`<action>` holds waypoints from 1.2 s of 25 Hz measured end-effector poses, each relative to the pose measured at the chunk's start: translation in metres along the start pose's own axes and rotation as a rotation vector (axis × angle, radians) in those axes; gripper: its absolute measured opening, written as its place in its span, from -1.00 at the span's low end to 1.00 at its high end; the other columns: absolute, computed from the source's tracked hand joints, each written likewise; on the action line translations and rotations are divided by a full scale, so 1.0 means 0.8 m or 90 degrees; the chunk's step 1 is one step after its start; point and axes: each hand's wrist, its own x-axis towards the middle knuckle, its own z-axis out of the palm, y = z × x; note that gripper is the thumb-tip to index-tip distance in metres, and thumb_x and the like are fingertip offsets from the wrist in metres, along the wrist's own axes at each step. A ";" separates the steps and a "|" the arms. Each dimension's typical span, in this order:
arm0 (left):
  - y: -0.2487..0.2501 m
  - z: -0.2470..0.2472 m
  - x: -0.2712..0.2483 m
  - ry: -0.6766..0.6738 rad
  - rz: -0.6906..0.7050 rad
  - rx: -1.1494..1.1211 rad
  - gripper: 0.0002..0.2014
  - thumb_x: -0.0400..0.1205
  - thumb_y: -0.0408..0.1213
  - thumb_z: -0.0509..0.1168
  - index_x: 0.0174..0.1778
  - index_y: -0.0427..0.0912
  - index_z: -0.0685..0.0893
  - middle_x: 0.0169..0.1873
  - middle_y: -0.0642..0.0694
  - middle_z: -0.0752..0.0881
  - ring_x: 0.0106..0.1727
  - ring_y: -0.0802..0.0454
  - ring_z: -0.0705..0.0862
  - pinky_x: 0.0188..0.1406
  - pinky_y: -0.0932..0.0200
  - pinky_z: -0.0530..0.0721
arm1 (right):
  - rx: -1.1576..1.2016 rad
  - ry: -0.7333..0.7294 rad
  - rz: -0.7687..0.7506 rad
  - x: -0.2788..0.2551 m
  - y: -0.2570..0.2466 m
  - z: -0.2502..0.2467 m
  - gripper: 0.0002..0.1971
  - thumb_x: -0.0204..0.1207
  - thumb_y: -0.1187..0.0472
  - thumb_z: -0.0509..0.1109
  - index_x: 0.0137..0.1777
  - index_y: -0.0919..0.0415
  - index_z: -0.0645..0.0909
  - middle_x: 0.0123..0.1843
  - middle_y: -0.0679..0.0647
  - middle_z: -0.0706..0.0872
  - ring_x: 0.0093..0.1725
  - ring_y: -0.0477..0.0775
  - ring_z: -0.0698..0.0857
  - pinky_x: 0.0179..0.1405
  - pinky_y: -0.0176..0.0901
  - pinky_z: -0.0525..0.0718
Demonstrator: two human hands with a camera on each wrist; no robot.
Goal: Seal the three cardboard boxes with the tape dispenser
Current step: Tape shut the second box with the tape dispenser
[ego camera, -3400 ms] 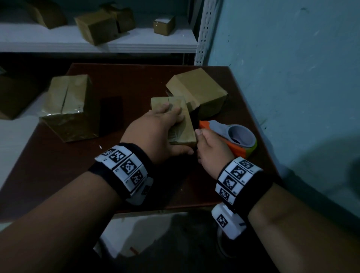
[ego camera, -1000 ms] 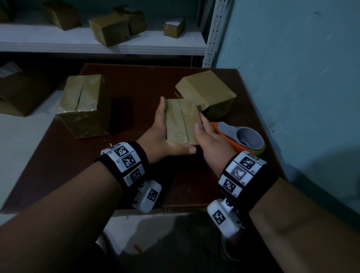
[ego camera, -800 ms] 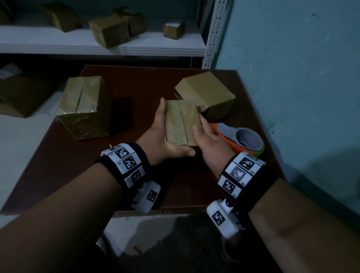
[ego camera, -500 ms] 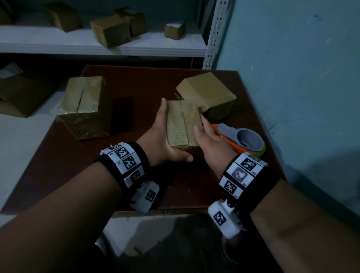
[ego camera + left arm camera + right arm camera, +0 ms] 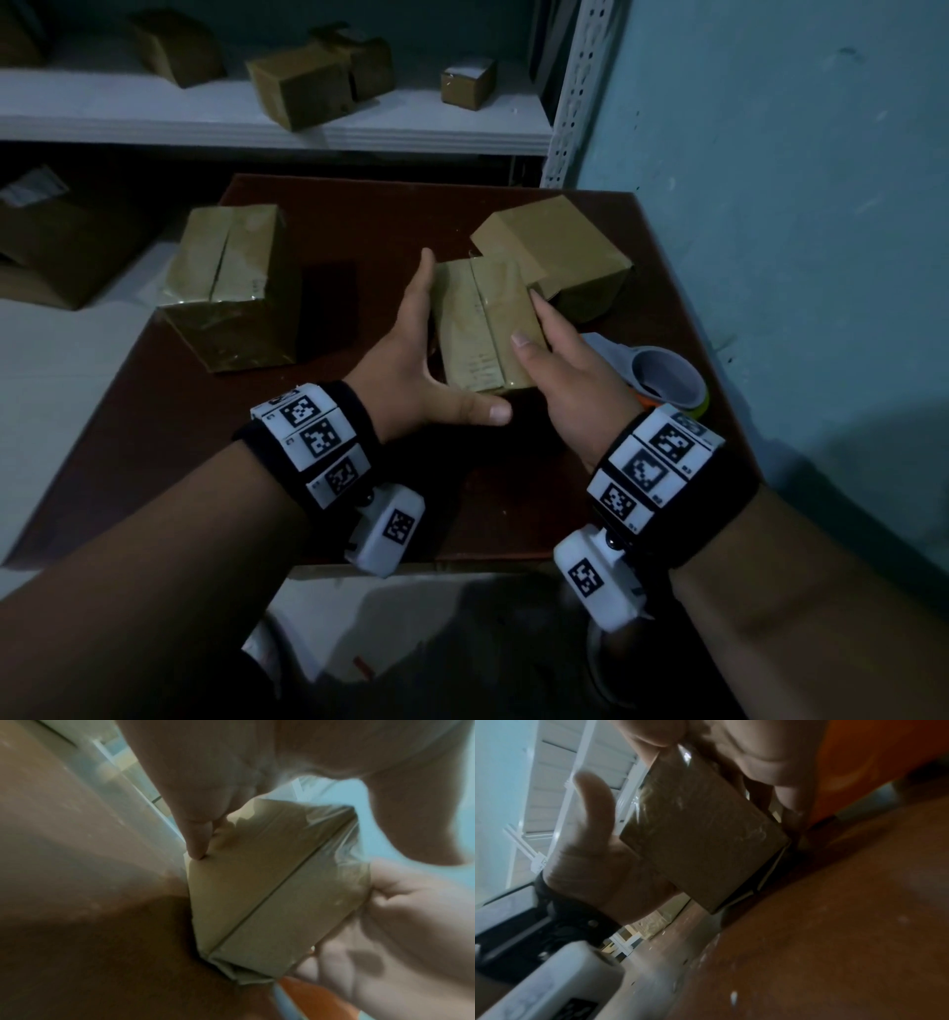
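A small tape-wrapped cardboard box [image 5: 482, 324] sits between my two hands above the dark red table [image 5: 169, 437], its seam face up. My left hand [image 5: 416, 360] lies flat against its left side, fingers straight, thumb stretched along the near end. My right hand [image 5: 560, 370] grips the right side, thumb on the top edge. In the left wrist view a fingertip presses the box [image 5: 257, 882]. The right wrist view shows the box [image 5: 700, 833] tilted off the table. The orange and grey tape dispenser [image 5: 662, 380] lies just right of my right hand. A large box [image 5: 231, 288] stands left, another box [image 5: 554, 252] behind.
A white shelf [image 5: 154, 118] behind the table carries several small boxes. A blue wall [image 5: 796, 205] runs close along the table's right edge. An open carton [image 5: 56, 241] sits on the floor at the left.
My left hand has slid off the top of the small box to its left side, and the box now shows its seam face. Over the last second it has barely moved.
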 end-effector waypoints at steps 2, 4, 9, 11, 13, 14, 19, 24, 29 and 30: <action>-0.001 0.000 -0.001 0.049 0.005 -0.053 0.50 0.29 0.09 0.74 0.83 0.17 -0.36 0.81 0.15 0.01 0.61 0.47 0.13 0.42 0.52 0.28 | -0.017 0.008 -0.023 -0.002 -0.007 -0.001 -0.35 0.79 -0.02 0.35 0.83 -0.20 0.22 0.73 -0.23 0.44 0.65 -0.22 0.46 0.69 0.01 0.47; 0.000 0.001 0.000 0.126 0.000 -0.104 0.39 0.31 0.18 0.73 0.86 0.18 -0.15 0.71 0.11 0.26 0.60 0.30 0.35 0.50 0.25 0.44 | -0.032 0.019 -0.048 -0.001 -0.009 0.000 -0.31 0.72 0.04 0.47 0.79 -0.20 0.29 0.68 -0.25 0.49 0.60 -0.26 0.51 0.62 -0.01 0.57; 0.009 -0.004 0.006 0.313 -0.090 -0.281 -0.27 0.48 0.19 0.61 0.56 0.07 0.60 0.32 0.06 0.75 0.24 0.02 0.80 0.12 -0.01 0.83 | -0.154 0.034 -0.161 -0.007 -0.004 0.002 -0.24 0.52 -0.11 0.56 0.73 -0.28 0.41 0.67 -0.17 0.48 0.64 -0.21 0.47 0.64 0.10 0.54; 0.014 -0.009 0.010 0.338 -0.131 -0.337 -0.52 0.56 0.23 0.53 0.25 -0.01 0.80 0.13 -0.05 0.86 0.17 -0.09 0.85 0.09 -0.12 0.84 | -0.275 0.029 -0.196 -0.013 -0.007 0.002 -0.24 0.47 -0.16 0.53 0.70 -0.41 0.40 0.72 -0.15 0.38 0.70 -0.13 0.36 0.69 0.14 0.45; 0.014 -0.020 0.013 0.319 -0.171 -0.379 -0.43 0.49 0.37 0.51 0.12 -0.06 0.86 0.07 -0.14 0.89 0.12 -0.17 0.87 0.14 -0.22 0.82 | -0.406 0.021 -0.263 -0.018 -0.009 0.003 -0.23 0.44 -0.18 0.52 0.69 -0.44 0.39 0.77 -0.09 0.31 0.74 0.02 0.30 0.69 0.24 0.41; 0.011 -0.027 0.014 0.281 -0.185 -0.392 -0.30 0.40 0.45 0.52 0.15 -0.10 0.87 0.09 -0.20 0.89 0.13 -0.21 0.87 0.20 -0.27 0.80 | -0.478 0.017 -0.305 -0.019 -0.009 0.003 -0.22 0.43 -0.18 0.53 0.69 -0.42 0.41 0.79 -0.04 0.29 0.75 0.10 0.29 0.68 0.30 0.39; 0.007 -0.047 0.004 0.163 -0.190 -0.341 -0.21 0.25 0.33 0.68 0.21 -0.21 0.82 0.12 -0.30 0.87 0.08 -0.24 0.87 0.18 -0.23 0.79 | -0.723 -0.015 -0.402 -0.022 -0.007 0.004 -0.23 0.37 -0.11 0.61 0.63 -0.36 0.49 0.81 0.11 0.28 0.81 0.24 0.21 0.69 0.41 0.27; 0.006 -0.054 0.003 0.167 -0.203 -0.311 -0.36 0.33 -0.07 0.71 0.34 -0.11 0.75 0.18 -0.21 0.85 0.15 -0.17 0.86 0.05 -0.11 0.81 | -0.649 0.003 -0.374 -0.021 -0.007 -0.002 -0.28 0.48 -0.39 0.48 0.65 -0.30 0.51 0.83 0.07 0.23 0.81 0.20 0.17 0.71 0.38 0.24; 0.007 -0.051 0.000 0.160 -0.152 -0.352 -0.10 0.44 -0.41 0.60 0.68 0.15 0.43 0.21 -0.22 0.79 0.16 -0.25 0.84 -0.04 -0.13 0.81 | -0.532 0.109 -0.299 -0.010 -0.006 -0.017 -0.16 0.50 -0.42 0.40 0.75 -0.16 0.37 0.81 0.04 0.25 0.77 0.18 0.23 0.68 0.40 0.36; 0.006 -0.054 0.000 0.137 -0.128 -0.361 0.04 0.37 -0.46 0.59 0.71 0.30 0.33 0.24 -0.24 0.78 0.19 -0.26 0.84 0.01 -0.19 0.82 | -0.514 0.114 -0.279 -0.010 -0.005 -0.020 -0.12 0.48 -0.42 0.43 0.77 -0.13 0.33 0.82 0.03 0.23 0.78 0.17 0.21 0.71 0.35 0.32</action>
